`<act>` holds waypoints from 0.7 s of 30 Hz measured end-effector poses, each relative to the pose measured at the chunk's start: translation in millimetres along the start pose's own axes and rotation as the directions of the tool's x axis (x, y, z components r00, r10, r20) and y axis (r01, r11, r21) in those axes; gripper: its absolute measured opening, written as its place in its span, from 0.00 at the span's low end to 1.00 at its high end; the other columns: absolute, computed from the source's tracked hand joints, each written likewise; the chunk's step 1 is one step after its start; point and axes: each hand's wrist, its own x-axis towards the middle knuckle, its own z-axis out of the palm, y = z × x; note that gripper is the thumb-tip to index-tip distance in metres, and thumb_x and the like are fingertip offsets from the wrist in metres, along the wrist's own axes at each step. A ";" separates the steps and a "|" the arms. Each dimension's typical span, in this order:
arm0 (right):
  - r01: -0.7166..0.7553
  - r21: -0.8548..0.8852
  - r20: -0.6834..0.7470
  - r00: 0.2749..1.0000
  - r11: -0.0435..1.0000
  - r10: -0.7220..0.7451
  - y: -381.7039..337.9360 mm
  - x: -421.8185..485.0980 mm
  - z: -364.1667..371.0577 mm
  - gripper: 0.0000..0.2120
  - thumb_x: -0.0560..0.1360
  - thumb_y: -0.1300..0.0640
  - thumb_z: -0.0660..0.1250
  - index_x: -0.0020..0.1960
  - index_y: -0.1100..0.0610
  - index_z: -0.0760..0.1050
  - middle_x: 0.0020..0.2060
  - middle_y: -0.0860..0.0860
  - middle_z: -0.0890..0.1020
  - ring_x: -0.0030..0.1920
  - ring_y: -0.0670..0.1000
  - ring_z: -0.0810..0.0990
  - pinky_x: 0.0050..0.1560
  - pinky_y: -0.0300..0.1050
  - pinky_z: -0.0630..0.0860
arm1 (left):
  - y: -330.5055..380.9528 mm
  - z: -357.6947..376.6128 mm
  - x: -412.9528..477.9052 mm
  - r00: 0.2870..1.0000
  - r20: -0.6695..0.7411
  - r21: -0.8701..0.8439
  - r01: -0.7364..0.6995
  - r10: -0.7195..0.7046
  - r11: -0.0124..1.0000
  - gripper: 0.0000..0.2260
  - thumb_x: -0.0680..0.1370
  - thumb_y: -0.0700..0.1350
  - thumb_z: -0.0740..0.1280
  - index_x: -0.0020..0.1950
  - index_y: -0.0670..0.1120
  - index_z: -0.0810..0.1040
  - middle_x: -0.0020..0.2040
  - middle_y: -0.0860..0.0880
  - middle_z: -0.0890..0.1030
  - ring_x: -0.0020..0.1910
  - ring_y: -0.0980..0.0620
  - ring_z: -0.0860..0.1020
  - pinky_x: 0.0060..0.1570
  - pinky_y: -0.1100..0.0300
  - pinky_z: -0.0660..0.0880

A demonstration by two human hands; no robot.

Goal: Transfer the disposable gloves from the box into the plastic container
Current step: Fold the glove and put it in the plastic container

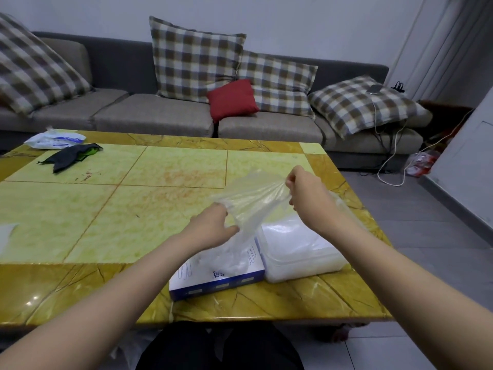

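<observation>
A blue and white glove box (213, 279) lies near the front edge of the table (80, 217), with crumpled clear gloves spilling from its top. Touching its right side is a translucent plastic container (301, 252) holding a pile of clear gloves. A clear disposable glove (250, 198) is stretched in the air above both. My left hand (213, 225) grips its lower left end over the box. My right hand (306, 193) pinches its upper right end above the container.
At the table's far left lie a dark cloth (69, 156) and a white packet (53, 140). Some white material (6, 233) sits at the left edge. A grey sofa (160, 116) with checked cushions stands behind the table. Cables trail on the floor at right.
</observation>
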 end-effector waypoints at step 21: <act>-0.037 0.182 -0.023 0.999 0.983 0.042 39.5 -23.3 -34.4 0.09 0.83 0.57 0.49 0.51 0.60 0.66 0.41 0.54 0.73 0.38 0.52 0.71 0.36 0.43 0.65 | 80.5 -10.2 26.5 0.982 -0.149 -0.226 -0.150 0.118 0.962 0.05 0.73 0.41 0.69 0.48 0.46 0.80 0.37 0.54 0.78 0.38 0.57 0.76 0.38 0.63 0.72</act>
